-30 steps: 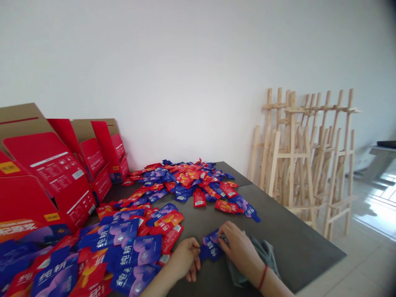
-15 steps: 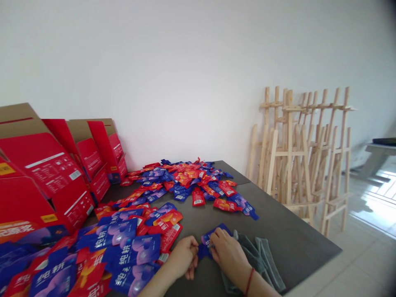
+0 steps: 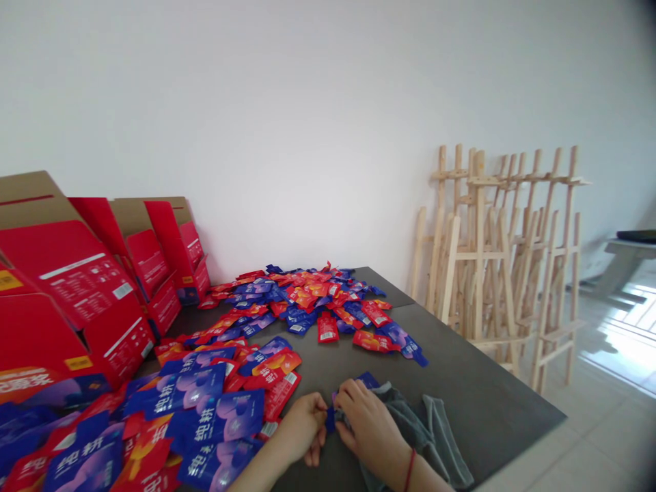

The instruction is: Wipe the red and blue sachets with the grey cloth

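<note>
A blue pouch lies on the dark table, mostly covered by my right hand. My left hand pinches its narrow spout end between thumb and fingers. Over the pouch, my right hand has its fingers curled round part of a grey-green cloth. A bit of that cloth shows between thumb and fingers, against the pouch. The rest of the cloth trails rumpled beneath and to the right of the wrist, which wears a red cord.
Blue and red pouches are heaped left of my hands, with another pile at the table's far end. Open red cartons line the left side. Beyond the table's right edge stand wooden easels.
My right hand has slid slightly left and toward me over the pouch, toward its spout end, pulling the cloth along. My left hand keeps its pinch almost in place.
</note>
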Available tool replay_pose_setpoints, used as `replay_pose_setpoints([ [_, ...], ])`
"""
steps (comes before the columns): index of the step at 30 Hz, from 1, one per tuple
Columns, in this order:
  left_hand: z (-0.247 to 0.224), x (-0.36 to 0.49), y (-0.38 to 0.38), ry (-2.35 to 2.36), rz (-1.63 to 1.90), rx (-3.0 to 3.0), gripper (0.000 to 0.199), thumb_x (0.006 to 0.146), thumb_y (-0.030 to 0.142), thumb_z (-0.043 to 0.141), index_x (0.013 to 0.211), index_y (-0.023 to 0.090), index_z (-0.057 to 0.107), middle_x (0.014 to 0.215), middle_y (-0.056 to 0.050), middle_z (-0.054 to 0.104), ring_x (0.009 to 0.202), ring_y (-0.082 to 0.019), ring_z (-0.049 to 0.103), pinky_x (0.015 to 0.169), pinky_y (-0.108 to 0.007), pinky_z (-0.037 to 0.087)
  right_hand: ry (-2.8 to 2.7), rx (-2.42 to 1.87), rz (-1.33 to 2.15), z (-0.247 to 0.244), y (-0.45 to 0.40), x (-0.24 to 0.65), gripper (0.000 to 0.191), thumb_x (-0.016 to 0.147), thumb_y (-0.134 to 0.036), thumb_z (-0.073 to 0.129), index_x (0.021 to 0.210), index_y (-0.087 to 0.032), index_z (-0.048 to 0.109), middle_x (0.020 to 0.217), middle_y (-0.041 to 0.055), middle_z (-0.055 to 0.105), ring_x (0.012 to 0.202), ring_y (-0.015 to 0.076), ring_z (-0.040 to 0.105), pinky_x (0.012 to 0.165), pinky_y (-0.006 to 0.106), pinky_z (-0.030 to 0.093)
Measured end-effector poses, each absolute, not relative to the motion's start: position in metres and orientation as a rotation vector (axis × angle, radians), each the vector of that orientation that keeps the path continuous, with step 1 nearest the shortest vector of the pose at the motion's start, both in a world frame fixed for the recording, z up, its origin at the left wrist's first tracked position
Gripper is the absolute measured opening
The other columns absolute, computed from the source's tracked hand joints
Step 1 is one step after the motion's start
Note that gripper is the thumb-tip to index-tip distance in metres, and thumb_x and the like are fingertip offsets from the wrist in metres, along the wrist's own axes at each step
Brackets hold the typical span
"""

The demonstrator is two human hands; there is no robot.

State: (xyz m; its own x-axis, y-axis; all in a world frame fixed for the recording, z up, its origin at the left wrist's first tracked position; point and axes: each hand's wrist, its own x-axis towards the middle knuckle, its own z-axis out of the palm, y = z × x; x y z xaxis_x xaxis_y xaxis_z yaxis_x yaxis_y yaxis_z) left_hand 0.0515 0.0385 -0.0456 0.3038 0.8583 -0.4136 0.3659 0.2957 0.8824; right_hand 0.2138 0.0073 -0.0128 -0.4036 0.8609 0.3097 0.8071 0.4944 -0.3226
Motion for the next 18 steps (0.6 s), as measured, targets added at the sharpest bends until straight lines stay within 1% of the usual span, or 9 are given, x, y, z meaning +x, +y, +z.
replay_pose_setpoints([
  [3, -0.045, 0.050, 0.038, 1.301, 0.474, 1.316, 0.011, 0.088, 0.032, 0.042, 0.086, 0.022, 0.038, 0.046, 0.010, 0.051, 0.028, -0.009, 0.048, 0.033, -0.015, 0.032, -2.343, -1.394, 0.138, -0.017, 0.009, 0.210, 0.018, 0.075, -0.015, 0.059, 0.093, -0.022, 0.057, 0.102, 0.0025, 0.056, 0.097, 0.0217, 0.049, 0.086, 0.033, 0.039],
  [7, -0.045, 0.052, 0.037, 1.332, 0.452, 1.321, 0.003, 0.088, 0.023, 0.036, 0.089, 0.021, 0.038, 0.046, 0.010, 0.051, 0.028, -0.010, 0.048, 0.034, -0.016, 0.032, -2.270, -1.510, 0.079, -0.019, 0.019, 0.223, 0.018, 0.077, -0.011, 0.055, 0.092, -0.021, 0.058, 0.100, 0.0036, 0.057, 0.095, 0.0223, 0.050, 0.085, 0.034, 0.039],
  [12, -0.041, 0.055, 0.033, 1.363, 0.444, 1.358, 0.003, 0.089, 0.023, 0.035, 0.088, 0.022, 0.038, 0.047, 0.010, 0.051, 0.029, -0.010, 0.048, 0.035, -0.016, 0.031, -2.072, -1.646, 0.103, -0.022, 0.036, 0.260, 0.015, 0.079, -0.011, 0.053, 0.090, -0.021, 0.057, 0.095, 0.0048, 0.058, 0.093, 0.0221, 0.052, 0.084, 0.033, 0.040],
  [14, -0.034, 0.054, 0.031, 1.396, 0.478, 1.471, 0.008, 0.090, 0.023, 0.032, 0.085, 0.023, 0.039, 0.050, 0.009, 0.051, 0.031, -0.010, 0.049, 0.036, -0.017, 0.030, -1.976, -1.685, 0.123, -0.023, 0.042, 0.280, 0.013, 0.080, -0.013, 0.051, 0.088, -0.021, 0.057, 0.093, 0.0052, 0.058, 0.091, 0.0213, 0.054, 0.082, 0.032, 0.041],
  [16, -0.023, 0.051, 0.028, 1.452, 0.583, 1.724, 0.013, 0.091, 0.022, 0.032, 0.082, 0.023, 0.042, 0.056, 0.006, 0.054, 0.040, -0.011, 0.054, 0.042, -0.019, 0.033, -1.905, -1.714, 0.120, -0.021, 0.047, 0.299, 0.012, 0.081, -0.013, 0.048, 0.087, -0.020, 0.056, 0.092, 0.0060, 0.058, 0.087, 0.0209, 0.055, 0.080, 0.032, 0.042],
  [18, -0.012, 0.047, 0.025, 1.498, 0.683, 2.055, 0.015, 0.090, 0.019, 0.036, 0.082, 0.022, 0.048, 0.067, 0.002, 0.060, 0.058, -0.013, 0.061, 0.054, -0.021, 0.038, -1.849, -1.725, 0.108, -0.016, 0.051, 0.313, 0.012, 0.083, -0.015, 0.044, 0.087, -0.020, 0.054, 0.091, 0.0067, 0.058, 0.086, 0.0209, 0.056, 0.080, 0.032, 0.042],
])
